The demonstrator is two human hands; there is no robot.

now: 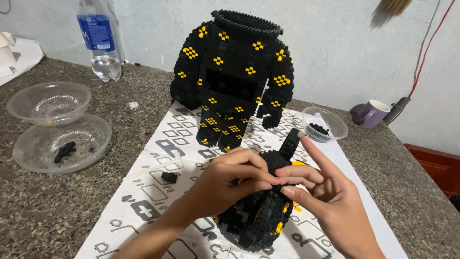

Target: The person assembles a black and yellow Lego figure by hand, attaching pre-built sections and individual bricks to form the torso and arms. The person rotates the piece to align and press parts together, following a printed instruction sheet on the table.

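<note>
So both hands are on a rounded black brick build with a few yellow bits showing, sitting low in the middle of a white instruction sheet printed with block diagrams. The left hand is wrapped over the top of it from the left with the fingers curled around the bricks, and the right hand comes in from the right, thumb and a couple of fingers pinching the same top edge while the index finger sticks out straight and touches a narrow black piece jutting up from the build. Behind it on the sheet stands a big headless black figure body with yellow diamond patterns, upright, arms hanging at its sides. A tiny loose black brick lies on the sheet just left of the left hand. Off to the left on the speckled stone surface there are two clear plastic bowls, the nearer one with some black pieces in it, and a water bottle behind them by the wall. On the right there's a small clear bowl with black parts and a purple mug further back
</note>
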